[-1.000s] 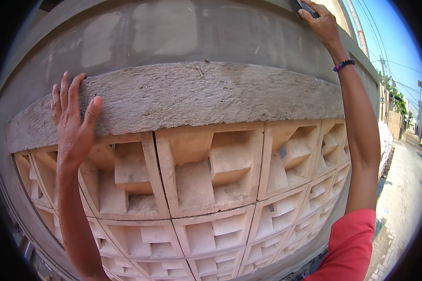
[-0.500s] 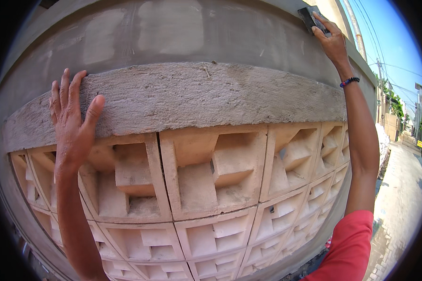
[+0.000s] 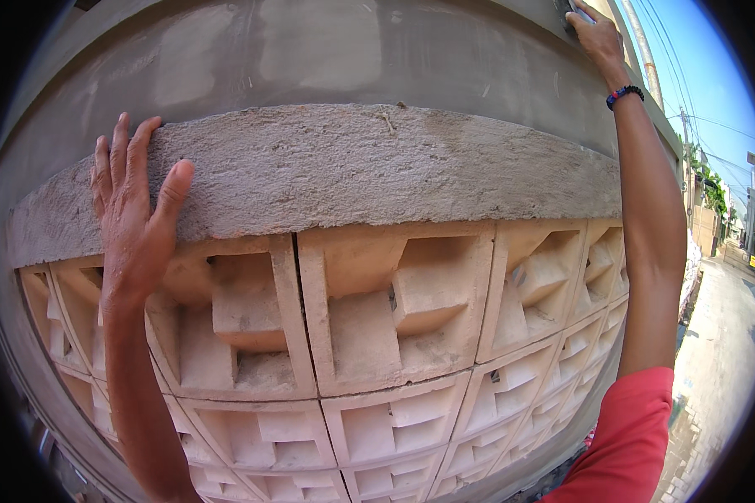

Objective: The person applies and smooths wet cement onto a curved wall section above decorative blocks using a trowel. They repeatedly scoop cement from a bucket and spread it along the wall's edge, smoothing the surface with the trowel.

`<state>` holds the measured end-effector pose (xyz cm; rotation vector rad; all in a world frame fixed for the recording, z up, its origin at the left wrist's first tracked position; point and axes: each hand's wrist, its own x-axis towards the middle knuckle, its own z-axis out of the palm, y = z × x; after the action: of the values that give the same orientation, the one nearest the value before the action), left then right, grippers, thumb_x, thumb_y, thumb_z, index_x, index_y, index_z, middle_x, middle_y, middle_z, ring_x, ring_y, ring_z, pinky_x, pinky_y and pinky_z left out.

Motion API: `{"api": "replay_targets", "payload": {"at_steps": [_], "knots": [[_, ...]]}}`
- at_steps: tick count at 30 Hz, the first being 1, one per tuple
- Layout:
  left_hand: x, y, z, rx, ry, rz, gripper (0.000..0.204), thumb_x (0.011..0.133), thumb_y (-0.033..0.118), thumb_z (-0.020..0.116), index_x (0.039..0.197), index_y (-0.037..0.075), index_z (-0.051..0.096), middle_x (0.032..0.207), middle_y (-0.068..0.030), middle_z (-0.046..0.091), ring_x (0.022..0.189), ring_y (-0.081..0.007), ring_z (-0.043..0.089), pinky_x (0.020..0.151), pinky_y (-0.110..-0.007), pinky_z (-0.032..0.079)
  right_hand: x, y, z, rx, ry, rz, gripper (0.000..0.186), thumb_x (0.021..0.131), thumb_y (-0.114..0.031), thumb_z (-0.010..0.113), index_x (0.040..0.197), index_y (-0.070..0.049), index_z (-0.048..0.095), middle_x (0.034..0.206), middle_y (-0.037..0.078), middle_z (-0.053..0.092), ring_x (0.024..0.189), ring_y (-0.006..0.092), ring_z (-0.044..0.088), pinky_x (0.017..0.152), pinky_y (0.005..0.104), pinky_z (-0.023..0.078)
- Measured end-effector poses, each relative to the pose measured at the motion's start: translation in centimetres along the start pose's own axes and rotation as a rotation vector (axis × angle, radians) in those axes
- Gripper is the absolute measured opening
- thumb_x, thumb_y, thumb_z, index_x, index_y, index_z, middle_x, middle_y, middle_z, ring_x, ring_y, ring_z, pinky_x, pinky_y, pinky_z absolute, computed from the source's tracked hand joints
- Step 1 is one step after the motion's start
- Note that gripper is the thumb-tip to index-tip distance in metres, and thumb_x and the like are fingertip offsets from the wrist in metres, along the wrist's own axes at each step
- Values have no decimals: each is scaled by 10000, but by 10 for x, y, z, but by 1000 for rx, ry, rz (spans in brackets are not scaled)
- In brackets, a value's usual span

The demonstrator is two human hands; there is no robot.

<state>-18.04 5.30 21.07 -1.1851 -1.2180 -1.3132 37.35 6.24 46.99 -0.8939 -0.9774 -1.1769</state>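
With fingers spread, my left hand (image 3: 134, 210) lies against the rough cement band (image 3: 327, 172) at its left end. The fingertips reach the band's upper edge. At the top right my right hand (image 3: 600, 38) is closed on a plastering trowel (image 3: 567, 18), of which only a dark sliver shows at the picture's upper edge. The trowel is held up at the right end of the smooth grey plastered wall (image 3: 445, 63), and I cannot tell whether its blade touches the plaster.
Below the band stands a screen of pale ventilation blocks (image 3: 315, 314) with deep angular recesses. On the right a paved lane (image 3: 713, 335) runs off into the distance, past a pole (image 3: 640, 50) and overhead wires. Lighter damp-looking patches (image 3: 319, 46) mark the plaster.
My right hand has moved up and slightly right with the trowel, now partly out of view. My left hand stays on the cement band, while the view has shifted a little.
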Motion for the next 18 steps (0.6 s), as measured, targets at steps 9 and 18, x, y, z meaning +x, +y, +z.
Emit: {"api": "replay_targets", "payload": {"at_steps": [9, 18], "knots": [[-2, -2, 1, -16, 39, -15, 745, 849, 720, 355, 1399, 219, 398, 1534, -99, 220, 1437, -307, 91, 1162, -479, 29, -57, -153, 0, 292, 70, -333, 413, 789, -260, 585, 1148, -63, 638, 1048, 238, 644, 979, 381, 623, 875, 416, 482], [-2, 5, 7, -38, 90, 55, 701, 888, 659, 367, 1370, 152, 422, 1504, -163, 249, 1423, -367, 94, 1153, -500, 34, -28, -31, -1, -152, 42, 267, 534, 750, -503, 600, 1213, -239, 638, 1100, 105, 680, 1045, 291, 629, 931, 379, 458]]}}
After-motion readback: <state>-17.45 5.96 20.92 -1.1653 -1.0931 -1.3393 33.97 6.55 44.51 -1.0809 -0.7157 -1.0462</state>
